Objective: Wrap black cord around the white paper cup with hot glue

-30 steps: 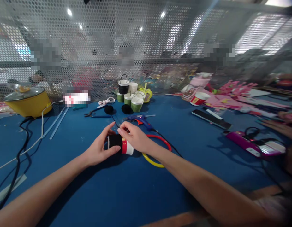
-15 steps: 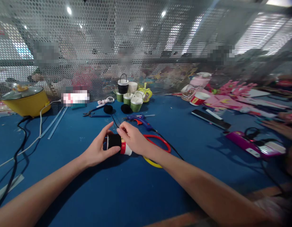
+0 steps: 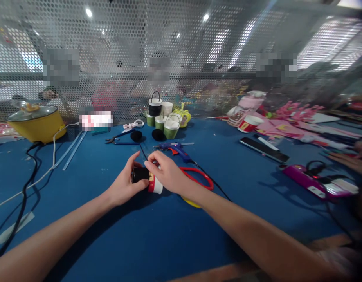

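Observation:
A small paper cup [image 3: 156, 187] lies on its side between my hands, with a black wrapping around one end and red and white showing at the other. My left hand [image 3: 122, 186] is closed around the black end, its thumb along the near side. At the cup's far side, my right hand [image 3: 166, 172] pinches a thin black cord [image 3: 143, 150] that sticks out beyond the fingertips. The fingers hide where the cord meets the cup. Just behind lie two black fuzzy balls [image 3: 136, 136] and a blue glue gun [image 3: 179, 151] with a red trigger.
Several small buckets [image 3: 170, 129] stand at the back, near pliers [image 3: 113, 139]. A yellow pot [image 3: 36, 125] is on the left. To the right are a phone [image 3: 264, 149], a purple power strip [image 3: 304, 182] and another person's hand [image 3: 349, 161]. A red tube [image 3: 202, 176] curves beside my right wrist.
The view has shifted slightly, moving the background a little right. The cup has turned slightly in my hands. Both hands keep their grip.

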A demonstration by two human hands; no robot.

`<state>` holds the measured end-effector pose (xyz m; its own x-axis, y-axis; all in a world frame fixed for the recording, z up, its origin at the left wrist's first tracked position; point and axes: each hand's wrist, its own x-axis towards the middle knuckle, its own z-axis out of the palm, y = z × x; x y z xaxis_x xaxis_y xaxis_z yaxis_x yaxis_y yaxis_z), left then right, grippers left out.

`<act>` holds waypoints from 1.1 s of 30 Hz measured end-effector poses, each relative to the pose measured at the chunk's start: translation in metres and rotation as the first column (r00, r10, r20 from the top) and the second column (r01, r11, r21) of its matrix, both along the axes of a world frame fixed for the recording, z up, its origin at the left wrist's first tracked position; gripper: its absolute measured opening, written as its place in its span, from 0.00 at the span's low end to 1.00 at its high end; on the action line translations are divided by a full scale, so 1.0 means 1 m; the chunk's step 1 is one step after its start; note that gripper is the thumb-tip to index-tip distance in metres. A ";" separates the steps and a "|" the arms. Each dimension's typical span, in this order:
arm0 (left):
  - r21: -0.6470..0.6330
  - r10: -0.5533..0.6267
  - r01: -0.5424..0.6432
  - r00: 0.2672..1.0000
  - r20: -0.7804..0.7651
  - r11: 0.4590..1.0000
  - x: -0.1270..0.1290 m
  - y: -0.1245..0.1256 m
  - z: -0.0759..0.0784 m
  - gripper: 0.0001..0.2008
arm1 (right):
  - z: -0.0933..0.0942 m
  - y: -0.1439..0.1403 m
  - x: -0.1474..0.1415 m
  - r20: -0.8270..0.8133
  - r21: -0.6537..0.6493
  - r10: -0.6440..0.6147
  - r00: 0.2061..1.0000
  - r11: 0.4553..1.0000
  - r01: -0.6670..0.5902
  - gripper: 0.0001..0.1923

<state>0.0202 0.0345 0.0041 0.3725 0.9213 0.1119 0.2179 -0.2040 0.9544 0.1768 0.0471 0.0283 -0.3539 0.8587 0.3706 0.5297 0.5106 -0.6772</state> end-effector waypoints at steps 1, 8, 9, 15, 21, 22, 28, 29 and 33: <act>-0.007 0.005 -0.004 1.000 0.010 1.000 0.000 0.000 0.000 0.37 | 0.004 0.002 0.000 -0.034 -0.039 0.002 0.999 0.999 -0.004 0.07; -0.064 -0.146 0.150 0.987 0.073 0.987 0.001 -0.004 0.004 0.24 | 0.037 0.042 -0.027 -0.018 -0.156 0.036 0.999 0.987 -0.038 0.05; -0.064 -0.173 0.178 0.981 0.087 0.982 0.001 -0.005 0.004 0.25 | 0.041 0.050 -0.035 0.030 -0.144 0.056 0.998 0.988 -0.051 0.05; -0.006 -0.246 0.252 0.948 0.200 0.968 -0.001 -0.007 0.004 0.39 | 0.058 0.085 -0.056 0.171 -0.220 0.136 0.976 0.971 -0.097 0.08; 0.119 -0.185 0.160 0.953 0.240 0.980 -0.002 -0.003 0.001 0.47 | 0.058 0.088 0.017 0.291 -0.121 -0.214 0.932 0.958 0.258 0.12; 0.134 -0.175 0.147 0.958 0.229 0.980 -0.002 -0.002 -0.001 0.48 | 0.054 0.085 0.033 0.325 -0.102 -0.275 0.905 0.941 0.322 0.12; 0.177 -0.115 0.085 0.980 0.161 0.980 -0.006 0.003 -0.007 0.46 | 0.013 0.066 0.084 0.495 -0.155 -0.362 0.790 0.858 0.490 0.08; 0.174 -0.111 0.085 0.983 0.145 0.981 -0.006 0.003 -0.008 0.46 | 0.006 0.065 0.084 0.495 -0.162 -0.371 0.786 0.849 0.503 0.09; 0.155 -0.107 0.094 0.991 0.078 0.983 -0.005 0.004 -0.007 0.46 | -0.007 0.067 0.078 0.418 -0.152 -0.450 0.789 0.822 0.549 0.08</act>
<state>0.0148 0.0384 -0.0032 0.4456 0.8496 0.2820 0.1075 -0.3636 0.9253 0.2544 0.1144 0.0217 0.0899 0.9945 0.0533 0.8847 -0.0552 -0.4628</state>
